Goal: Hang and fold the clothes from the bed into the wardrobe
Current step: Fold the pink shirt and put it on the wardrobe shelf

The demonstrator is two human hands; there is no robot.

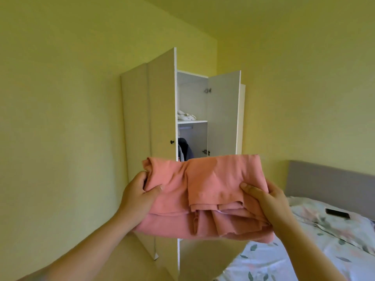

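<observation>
A folded salmon-pink garment is held up in front of me at chest height. My left hand grips its left edge with the thumb on top. My right hand grips its right side, thumb pressed onto the fabric. Behind it stands the white wardrobe with both doors of its right section swung open. A pale folded cloth lies on its upper shelf, and a dark garment hangs from the rail below. The bed with floral bedding lies at the lower right.
A dark phone lies on the bed near the grey headboard. The open left wardrobe door juts toward me; the right door stands open by the corner. Yellow walls enclose the room.
</observation>
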